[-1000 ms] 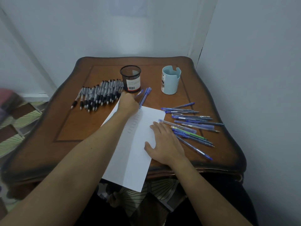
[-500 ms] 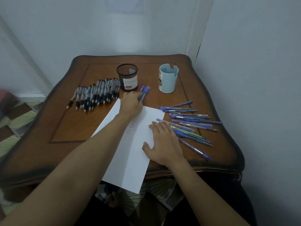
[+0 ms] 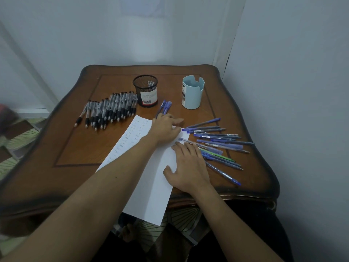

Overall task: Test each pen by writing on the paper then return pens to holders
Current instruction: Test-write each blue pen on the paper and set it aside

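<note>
Lying beside the black mesh holder (image 3: 145, 93), the small set of blue pens (image 3: 164, 107) now sits free on the table (image 3: 75, 148); a second ago the left hand (image 3: 165, 129) was placing them there, and it has since swung right, fingers loosely spread and holding nothing, toward the scattered blue pens (image 3: 217, 142). That suggests another untested pen comes next. The right hand (image 3: 188, 167) remains flat and open on the paper (image 3: 151, 186), pinning it. Black pens (image 3: 109, 108) and the pale blue holder (image 3: 192, 92) stand untouched.
</note>
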A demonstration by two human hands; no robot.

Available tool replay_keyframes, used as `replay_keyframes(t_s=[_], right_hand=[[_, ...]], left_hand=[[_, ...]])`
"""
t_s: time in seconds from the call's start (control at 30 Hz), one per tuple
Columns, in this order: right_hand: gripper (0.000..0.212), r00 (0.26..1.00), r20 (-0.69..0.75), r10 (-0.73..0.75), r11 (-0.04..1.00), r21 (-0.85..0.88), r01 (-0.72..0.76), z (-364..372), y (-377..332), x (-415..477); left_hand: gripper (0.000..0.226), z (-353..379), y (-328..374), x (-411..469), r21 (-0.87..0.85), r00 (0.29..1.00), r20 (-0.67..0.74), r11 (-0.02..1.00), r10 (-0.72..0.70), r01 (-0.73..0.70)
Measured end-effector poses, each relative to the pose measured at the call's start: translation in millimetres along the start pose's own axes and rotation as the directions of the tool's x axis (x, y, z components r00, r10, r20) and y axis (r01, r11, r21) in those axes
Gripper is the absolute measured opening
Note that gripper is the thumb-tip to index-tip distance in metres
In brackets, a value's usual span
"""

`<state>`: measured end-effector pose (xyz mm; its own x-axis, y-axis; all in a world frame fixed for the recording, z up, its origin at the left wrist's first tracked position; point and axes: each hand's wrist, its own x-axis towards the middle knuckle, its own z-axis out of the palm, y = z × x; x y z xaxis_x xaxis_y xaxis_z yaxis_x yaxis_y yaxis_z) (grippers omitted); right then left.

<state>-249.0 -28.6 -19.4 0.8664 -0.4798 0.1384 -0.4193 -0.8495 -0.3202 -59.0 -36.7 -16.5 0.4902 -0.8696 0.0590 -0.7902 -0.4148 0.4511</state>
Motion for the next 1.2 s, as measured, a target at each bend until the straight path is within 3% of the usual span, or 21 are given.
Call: replay_keyframes(t_s=[0.13, 0.33, 0.57, 0.67, 0.77, 0.83, 0.9, 1.0, 1.1, 1.2], right_hand=[[0.073, 1.0, -0.005, 0.002, 1.0, 0.005, -0.002, 0, -1, 0], [0.073, 1.0, -0.007, 0.001, 1.0, -0.006, -0.001, 0, -2, -1], [0.072, 1.0, 0.002, 0.005, 1.0, -0.007, -0.005, -2, -2, -2], [0.072, 1.0, 0.002, 0.005, 1.0, 0.0, -0.005, -3, -2, -2], [0.074, 1.0, 0.021, 0.006, 1.0, 0.007, -0.006, -4, -2, -3], [0.073, 0.999, 0.032, 0.002, 1.0, 0.009, -0.002, -6, -2, -3], [0.073, 0.999, 0.044, -0.001, 1.0, 0.008, 0.0, -7, -3, -3], [0.075, 0.998, 0.057, 0.007, 1.0, 0.015, -0.008, -8, -3, -3], [0.072, 0.998, 0.061, 0.006, 1.0, 0.021, -0.007, -8, -3, -3], [0.071, 0.999, 0.052, 0.003, 1.0, 0.022, -0.004, -7, -3, -3]], left_hand=[[0.033, 1, -1, 1, -0.111, 0.999, -0.034, 0.994, 0.006, -0.01], [0.023, -1, 2, -1, -0.168, 0.997, -0.067, 0.985, -0.043, 0.032], [0.017, -2, 0, -7, -0.167, 0.995, -0.097, 0.986, -0.004, -0.012], [0.014, -10, 0, -8, -0.333, 0.987, -0.153, 0.943, -0.054, 0.0], [0.012, -22, 6, -15, -0.667, 0.932, -0.227, 0.743, -0.283, 0.064], [0.016, -31, 8, -19, -0.855, 0.831, -0.262, 0.517, -0.49, 0.035], [0.02, -43, 8, -23, -0.974, 0.725, -0.194, 0.218, -0.661, -0.062], [0.025, -54, 1, -29, -0.989, 0.646, -0.023, -0.079, -0.763, -0.128], [0.016, -57, -16, -36, -0.945, 0.652, 0.121, -0.288, -0.749, -0.155], [0.017, -61, -26, -45, -0.912, 0.731, 0.172, -0.387, -0.66, -0.135]])
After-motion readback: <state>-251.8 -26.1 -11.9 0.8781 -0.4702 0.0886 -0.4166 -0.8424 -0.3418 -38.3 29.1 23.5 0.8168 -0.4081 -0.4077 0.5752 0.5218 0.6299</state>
